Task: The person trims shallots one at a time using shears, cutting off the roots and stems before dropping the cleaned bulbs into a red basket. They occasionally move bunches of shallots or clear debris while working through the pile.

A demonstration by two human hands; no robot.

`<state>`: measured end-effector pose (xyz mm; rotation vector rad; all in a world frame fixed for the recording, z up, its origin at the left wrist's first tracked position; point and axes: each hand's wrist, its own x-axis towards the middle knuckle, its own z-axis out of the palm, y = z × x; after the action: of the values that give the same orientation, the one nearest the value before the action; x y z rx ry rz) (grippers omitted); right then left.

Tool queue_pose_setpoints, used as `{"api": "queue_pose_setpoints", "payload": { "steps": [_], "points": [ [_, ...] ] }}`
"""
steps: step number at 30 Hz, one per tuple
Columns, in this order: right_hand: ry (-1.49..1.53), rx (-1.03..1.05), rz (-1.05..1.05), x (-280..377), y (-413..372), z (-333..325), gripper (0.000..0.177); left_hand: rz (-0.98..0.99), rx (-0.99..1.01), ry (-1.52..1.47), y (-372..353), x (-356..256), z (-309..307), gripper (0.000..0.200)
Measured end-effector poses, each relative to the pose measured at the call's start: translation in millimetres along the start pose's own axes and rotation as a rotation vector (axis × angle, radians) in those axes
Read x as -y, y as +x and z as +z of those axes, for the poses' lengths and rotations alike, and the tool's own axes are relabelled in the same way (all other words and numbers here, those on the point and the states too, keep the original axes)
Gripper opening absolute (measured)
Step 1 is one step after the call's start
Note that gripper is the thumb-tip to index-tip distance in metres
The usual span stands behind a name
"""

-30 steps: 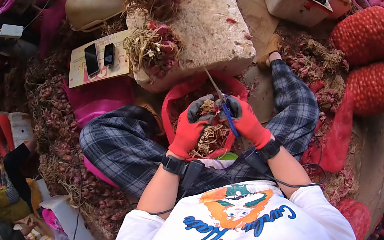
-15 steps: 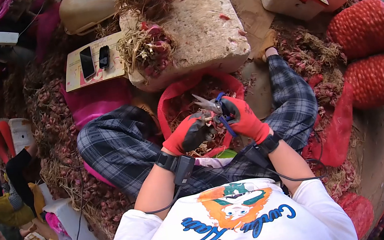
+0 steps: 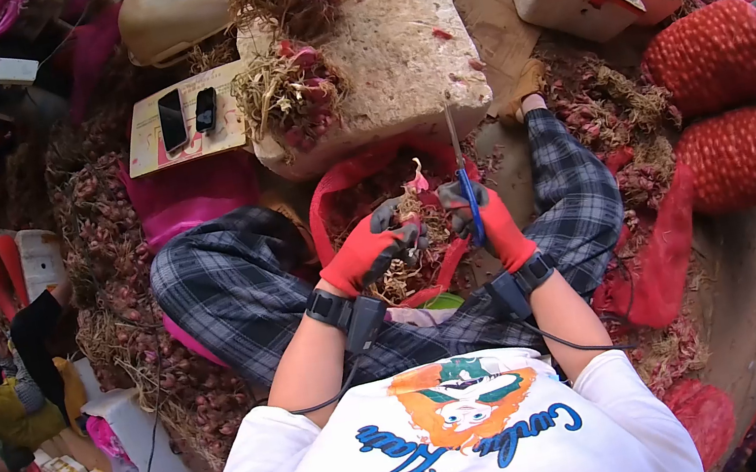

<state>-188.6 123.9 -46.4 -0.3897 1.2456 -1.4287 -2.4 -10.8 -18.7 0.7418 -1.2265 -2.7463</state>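
Observation:
In the head view my left hand point(image 3: 371, 252), in a red and grey glove, is closed around a shallot point(image 3: 410, 220), mostly hidden by the fingers. A pink piece with pale dry strands point(image 3: 416, 180) shows just beyond its fingertips. My right hand point(image 3: 494, 222), gloved the same way, grips blue-handled scissors point(image 3: 465, 183), their blades pointing away from me toward the pale foam block. Both hands are over a red-rimmed container point(image 3: 323, 215) between my legs, with shallots and dry trimmings inside.
Bunches of dried shallots point(image 3: 294, 95) lie on the foam block point(image 3: 406, 41). Left of it, two phones point(image 3: 172, 120) rest on a board point(image 3: 144, 140). Loose shallots point(image 3: 111, 281) cover the floor at left. Full red mesh sacks point(image 3: 718, 59) are stacked at right.
My hands have moved apart. The scissors have swung from pointing left across the left hand to pointing straight away, their blades now closer together.

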Motion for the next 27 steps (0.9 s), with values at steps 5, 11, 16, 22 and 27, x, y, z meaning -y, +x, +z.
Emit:
{"api": "queue_pose_setpoints", "payload": {
  "steps": [5, 11, 16, 22, 27],
  "points": [
    [-0.134, 0.002, -0.11, 12, -4, 35, 0.031, 0.155, 0.006, 0.366, 14, 35, -18, 0.026],
    [0.093, -0.114, 0.014, 2, 0, 30, 0.03, 0.021, -0.151, 0.272, -1, 10, -4, 0.015],
    [-0.207, -0.061, -0.274, 10, -4, 35, 0.032, -0.201, -0.133, -0.073, -6, -4, 2, 0.018],
    [-0.316, 0.205, -0.127, 39, -12, 38, 0.031, -0.287, -0.011, 0.032, -7, -8, 3, 0.021],
    [-0.803, -0.071, -0.446, 26, -1, 45, 0.026, 0.094, -0.286, 0.447, 2, 22, -5, 0.019]
  ]
}}
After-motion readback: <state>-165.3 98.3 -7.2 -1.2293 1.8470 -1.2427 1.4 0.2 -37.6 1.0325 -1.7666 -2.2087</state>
